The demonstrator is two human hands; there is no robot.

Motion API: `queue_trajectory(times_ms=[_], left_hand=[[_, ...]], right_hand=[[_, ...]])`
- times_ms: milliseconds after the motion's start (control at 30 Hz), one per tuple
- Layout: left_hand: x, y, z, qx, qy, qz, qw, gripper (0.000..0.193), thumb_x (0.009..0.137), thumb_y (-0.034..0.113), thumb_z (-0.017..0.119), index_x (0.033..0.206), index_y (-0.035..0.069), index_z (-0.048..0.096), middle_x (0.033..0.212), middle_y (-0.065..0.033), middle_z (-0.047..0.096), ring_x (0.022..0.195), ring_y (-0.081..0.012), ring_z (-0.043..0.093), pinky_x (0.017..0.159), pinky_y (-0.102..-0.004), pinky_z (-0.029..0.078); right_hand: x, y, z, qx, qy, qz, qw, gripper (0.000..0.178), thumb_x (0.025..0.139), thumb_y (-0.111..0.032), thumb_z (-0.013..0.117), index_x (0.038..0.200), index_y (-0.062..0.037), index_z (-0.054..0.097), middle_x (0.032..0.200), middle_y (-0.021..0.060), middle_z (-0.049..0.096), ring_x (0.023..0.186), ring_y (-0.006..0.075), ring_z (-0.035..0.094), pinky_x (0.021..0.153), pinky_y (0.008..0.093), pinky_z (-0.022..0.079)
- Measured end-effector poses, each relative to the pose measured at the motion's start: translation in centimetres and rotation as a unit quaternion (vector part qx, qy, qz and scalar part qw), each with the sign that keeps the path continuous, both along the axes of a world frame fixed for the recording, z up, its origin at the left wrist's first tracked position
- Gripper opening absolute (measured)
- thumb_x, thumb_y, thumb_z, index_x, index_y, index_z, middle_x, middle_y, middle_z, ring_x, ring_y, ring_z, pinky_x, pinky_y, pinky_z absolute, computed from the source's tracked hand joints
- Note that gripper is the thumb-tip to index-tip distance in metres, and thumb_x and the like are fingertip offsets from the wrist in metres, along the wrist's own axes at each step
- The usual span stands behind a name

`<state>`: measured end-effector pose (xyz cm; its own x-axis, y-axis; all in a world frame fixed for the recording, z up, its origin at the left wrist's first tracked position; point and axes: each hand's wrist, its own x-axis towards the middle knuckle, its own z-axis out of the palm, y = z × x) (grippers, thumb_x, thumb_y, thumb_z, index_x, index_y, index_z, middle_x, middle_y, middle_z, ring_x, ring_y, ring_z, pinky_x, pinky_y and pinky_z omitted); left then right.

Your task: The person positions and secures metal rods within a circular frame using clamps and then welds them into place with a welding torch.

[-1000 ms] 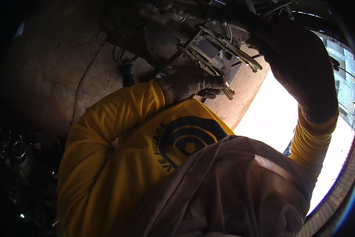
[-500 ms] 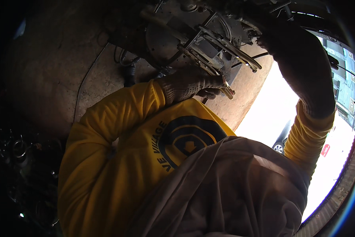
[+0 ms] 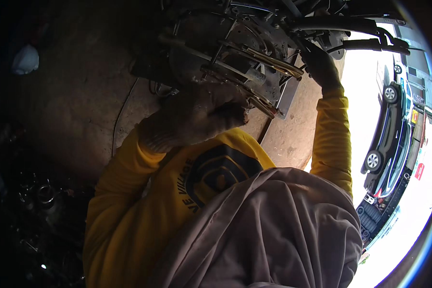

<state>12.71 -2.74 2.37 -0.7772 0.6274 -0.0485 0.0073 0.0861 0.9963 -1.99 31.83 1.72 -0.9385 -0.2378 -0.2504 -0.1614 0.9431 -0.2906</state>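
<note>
In the head view, the person's left hand (image 3: 194, 115), in a grey-brown fabric glove, lies at 11 o'clock from the centre, and the right hand (image 3: 322, 66), in a darker glove, at 2 o'clock; the two are well apart. The lower narrow, brassy metal bar assembly (image 3: 257, 100) lies at 2 o'clock from the left hand, its long axis running from 10 to 4 o'clock, with a reddish tip at the lower end. The left hand is the nearer one: its fingers bend beside this assembly, but whether they touch or close on it I cannot tell. Roughly alongside it, higher up, runs the upper narrow, brassy metal bar assembly (image 3: 269, 61), whose 4 o'clock end comes near the right hand. That hand reaches up beneath a thick black tube (image 3: 336, 24); its fingertips are lost in shadow, so its grip cannot be made out. A dark, round metal plate (image 3: 187, 60) sits at 12 o'clock from the left hand.
</note>
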Motion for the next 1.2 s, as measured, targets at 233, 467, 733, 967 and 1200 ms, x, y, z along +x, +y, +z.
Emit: queue_trajectory(times_ms=[233,467,733,967,1200], left_hand=[[-1.3,0.0,0.3,-0.046,0.049,0.085,0.994,0.019,0.096,0.015,0.072,0.109,0.002,0.067,0.096,-0.005,0.07,0.088,-0.0089,0.065,0.078,-0.0258,0.054],[-2.5,0.3,1.1,-0.08,0.134,0.118,0.981,0.017,0.096,0.014,0.07,0.108,0.002,0.067,0.1,-0.0069,0.071,0.09,-0.0113,0.066,0.079,-0.0268,0.054],[-4.3,-0.6,0.0,-0.145,0.235,0.171,0.946,0.02,0.093,0.016,0.073,0.109,0.006,0.067,0.102,-0.0091,0.071,0.088,-0.0185,0.072,0.076,-0.031,0.059],[-7.6,7.7,0.5,-0.284,0.545,0.108,0.782,0.038,0.089,0.034,0.072,0.12,0.012,0.066,0.101,-0.0081,0.071,0.095,-0.026,0.07,0.082,-0.0398,0.058],[-11.6,10.7,-1.8,-0.198,0.452,0.002,0.87,0.026,0.082,0.023,0.073,0.104,0.011,0.066,0.096,-0.0087,0.069,0.091,-0.0295,0.069,0.077,-0.0411,0.057]], right_hand=[[-5.1,1.6,-9.0,0.016,0.085,0.108,0.99,0.045,0.1,-0.029,0.055,0.143,-0.021,0.054,0.133,0.0121,0.064,0.116,0.0334,0.065,0.098,0.0426,0.053],[-7.5,-2.8,-9.3,0.13,0.084,0.105,0.982,0.043,0.098,-0.031,0.054,0.14,-0.0238,0.059,0.126,0.0135,0.067,0.115,0.033,0.065,0.098,0.0433,0.052],[-3.3,-0.2,-10.1,-0.27,0.246,0.0,0.931,0.046,0.102,-0.039,0.055,0.135,-0.0075,0.061,0.114,0.0131,0.072,0.103,0.0253,0.069,0.089,0.0358,0.055],[9.7,-4.6,-4.9,-0.649,-0.142,-0.17,0.728,0.054,0.105,-0.047,0.05,0.128,0.0005,0.063,0.097,0.0098,0.074,0.085,0.0155,0.071,0.08,0.0281,0.055],[11.2,-7.5,-5.5,-0.606,0.039,-0.257,0.752,0.047,0.11,-0.039,0.038,0.122,-0.0009,0.063,0.092,0.0074,0.072,0.074,0.0133,0.067,0.066,0.0261,0.054]])
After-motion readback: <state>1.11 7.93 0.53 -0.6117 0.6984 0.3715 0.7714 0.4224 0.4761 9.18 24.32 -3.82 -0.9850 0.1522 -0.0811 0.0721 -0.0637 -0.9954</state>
